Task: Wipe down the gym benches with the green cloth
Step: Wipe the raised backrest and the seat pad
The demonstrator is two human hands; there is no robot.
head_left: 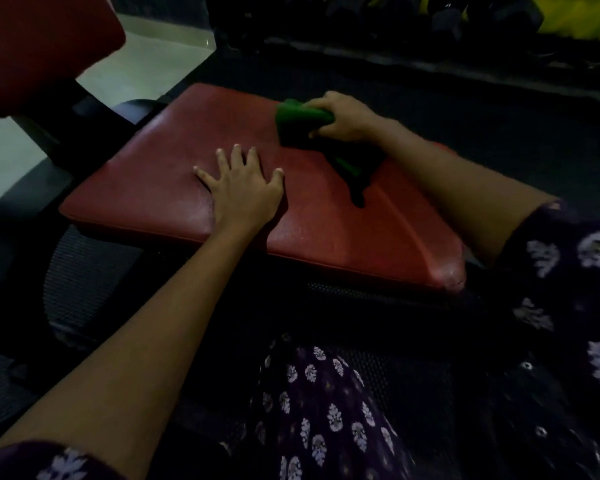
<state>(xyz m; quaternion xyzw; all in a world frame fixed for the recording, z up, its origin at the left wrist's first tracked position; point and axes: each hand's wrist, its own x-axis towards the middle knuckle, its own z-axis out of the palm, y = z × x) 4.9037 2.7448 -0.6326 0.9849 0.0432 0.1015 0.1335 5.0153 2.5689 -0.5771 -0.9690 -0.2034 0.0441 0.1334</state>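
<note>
A red padded bench seat (160, 188) fills the middle of the head view. My left hand (243, 192) lies flat on its centre with the fingers spread. My right hand (347, 117) grips the bunched green cloth (297, 119) at the seat's far right edge. A loose tail of the cloth trails down across the pad towards me, partly in shadow under my forearm.
A second red pad (39, 46), the backrest, rises at the upper left on a black frame (94, 133). Dark dumbbells (465, 15) line the back wall. Black rubber flooring lies to the right, pale tiled floor (146, 60) to the left.
</note>
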